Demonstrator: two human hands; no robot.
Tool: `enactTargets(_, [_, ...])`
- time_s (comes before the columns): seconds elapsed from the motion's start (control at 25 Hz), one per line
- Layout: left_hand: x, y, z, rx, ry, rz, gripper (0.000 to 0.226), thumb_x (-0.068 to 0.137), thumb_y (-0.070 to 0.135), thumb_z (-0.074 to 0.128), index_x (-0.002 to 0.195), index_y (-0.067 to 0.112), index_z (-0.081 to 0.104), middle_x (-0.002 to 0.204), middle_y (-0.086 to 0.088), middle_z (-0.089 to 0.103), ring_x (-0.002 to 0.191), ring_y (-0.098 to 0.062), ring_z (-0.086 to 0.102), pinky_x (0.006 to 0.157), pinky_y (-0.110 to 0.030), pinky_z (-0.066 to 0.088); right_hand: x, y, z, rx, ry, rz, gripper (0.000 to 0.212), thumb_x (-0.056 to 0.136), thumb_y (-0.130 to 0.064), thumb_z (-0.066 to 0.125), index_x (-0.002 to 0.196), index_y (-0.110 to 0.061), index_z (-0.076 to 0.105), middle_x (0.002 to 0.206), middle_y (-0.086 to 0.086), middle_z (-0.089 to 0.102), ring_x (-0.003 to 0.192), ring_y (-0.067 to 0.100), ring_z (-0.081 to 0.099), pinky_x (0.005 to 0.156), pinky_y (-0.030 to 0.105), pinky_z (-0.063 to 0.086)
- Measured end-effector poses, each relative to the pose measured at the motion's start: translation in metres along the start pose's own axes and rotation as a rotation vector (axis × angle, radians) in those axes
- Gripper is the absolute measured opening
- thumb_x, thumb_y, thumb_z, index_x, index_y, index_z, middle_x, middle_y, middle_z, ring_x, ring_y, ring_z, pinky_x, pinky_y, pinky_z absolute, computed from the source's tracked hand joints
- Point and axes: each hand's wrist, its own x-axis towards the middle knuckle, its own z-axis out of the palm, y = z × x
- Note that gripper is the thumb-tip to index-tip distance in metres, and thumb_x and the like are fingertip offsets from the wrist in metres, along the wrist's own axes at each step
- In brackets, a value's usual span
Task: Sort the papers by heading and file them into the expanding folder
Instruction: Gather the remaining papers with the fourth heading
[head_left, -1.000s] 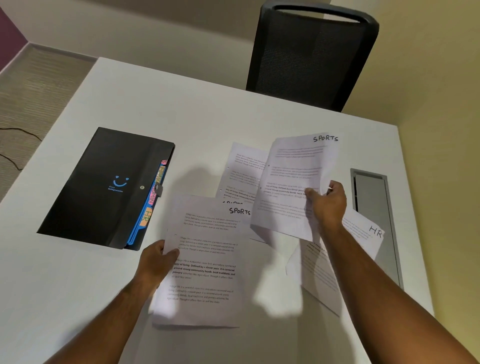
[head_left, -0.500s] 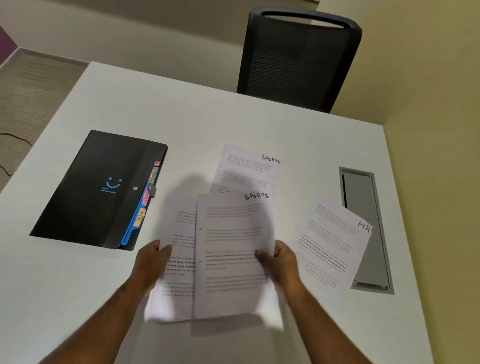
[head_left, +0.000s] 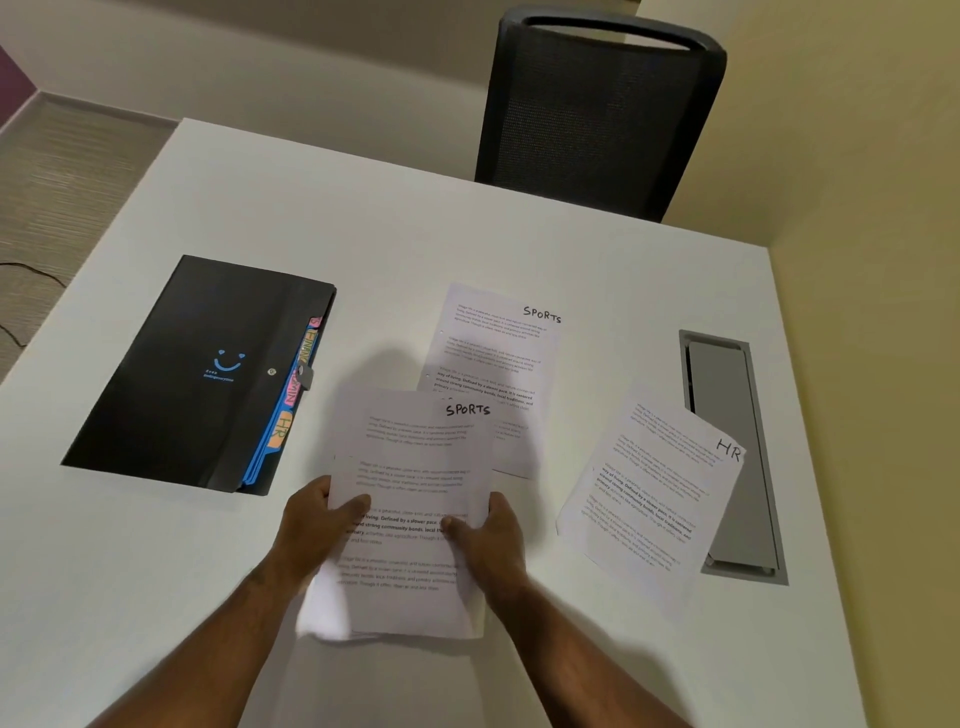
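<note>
Now both hands (head_left: 322, 525) (head_left: 488, 540) around SPORTS papers (head_left: 410, 467).

Matt black plastic folder (head_left: 197, 374), smooth white table (head_left: 363, 234).

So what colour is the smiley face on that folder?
Blue, printed on the black expanding folder; the head view shows it clearly.

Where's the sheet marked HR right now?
The HR sheet lies tilted on the table's right side, its top corner overlapping the grey cable tray, right of the SPORTS stack.
</note>
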Motion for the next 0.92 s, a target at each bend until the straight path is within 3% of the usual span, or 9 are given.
enactTargets(0.12, [0.001, -0.003, 0.001, 0.003, 0.013, -0.01, 0.011, 0.096, 0.017, 0.067, 0.102, 0.016, 0.058, 0.103, -0.006, 0.073, 0.082, -0.024, 0.074, 0.063, -0.026, 0.061, 0.007, -0.014, -0.013, -0.15, 0.152, -0.026, 0.037, 0.087, -0.052, 0.073, 0.1, -0.022, 0.057, 0.096, -0.01, 0.066, 0.089, 0.014, 0.065, 0.074, 0.032, 0.052])
enactTargets(0.24, [0.003, -0.005, 0.0, 0.01, 0.021, -0.047, 0.013, 0.096, 0.015, 0.065, 0.107, 0.013, 0.058, 0.106, -0.006, 0.071, 0.084, -0.026, 0.073, 0.064, -0.027, 0.061, 0.037, -0.031, -0.041, -0.163, 0.386, -0.051, 0.049, 0.089, -0.049, 0.074, 0.118, -0.013, 0.058, 0.112, 0.0, 0.059, 0.108, 0.025, 0.062, 0.085, 0.033, 0.048])
enactTargets(0.36, [0.007, -0.008, 0.001, 0.028, 0.031, -0.075, 0.015, 0.097, 0.016, 0.065, 0.111, 0.014, 0.058, 0.105, -0.005, 0.071, 0.085, -0.027, 0.072, 0.067, -0.031, 0.062, 0.072, -0.053, -0.062, -0.242, 0.426, 0.003, 0.07, 0.087, -0.045, 0.079, 0.133, -0.001, 0.05, 0.133, 0.018, 0.054, 0.125, 0.035, 0.053, 0.101, 0.04, 0.045])
enactTargets(0.52, [0.011, -0.013, 0.003, 0.062, 0.049, -0.085, 0.019, 0.096, 0.019, 0.066, 0.114, 0.017, 0.06, 0.106, -0.003, 0.07, 0.089, -0.026, 0.072, 0.081, -0.042, 0.062, 0.103, -0.069, -0.053, -0.355, 0.407, 0.179, 0.087, 0.084, -0.046, 0.082, 0.141, 0.002, 0.037, 0.143, 0.02, 0.043, 0.133, 0.035, 0.043, 0.106, 0.042, 0.045])
enactTargets(0.8, [0.013, -0.013, 0.004, 0.07, 0.069, -0.096, 0.02, 0.095, 0.02, 0.068, 0.113, 0.018, 0.06, 0.104, 0.0, 0.07, 0.087, -0.022, 0.07, 0.078, -0.036, 0.06, 0.116, -0.065, -0.04, -0.363, 0.391, 0.238, 0.065, 0.089, -0.032, 0.076, 0.136, 0.0, 0.045, 0.138, 0.02, 0.049, 0.129, 0.035, 0.049, 0.11, 0.04, 0.043])
enactTargets(0.92, [0.014, -0.012, 0.004, 0.076, 0.066, -0.087, 0.019, 0.095, 0.02, 0.068, 0.112, 0.018, 0.06, 0.104, 0.001, 0.069, 0.087, -0.021, 0.069, 0.079, -0.036, 0.06, 0.118, -0.059, -0.052, -0.227, 0.367, 0.227, 0.04, 0.084, -0.012, 0.07, 0.121, -0.001, 0.057, 0.123, 0.017, 0.061, 0.112, 0.036, 0.064, 0.096, 0.039, 0.057])
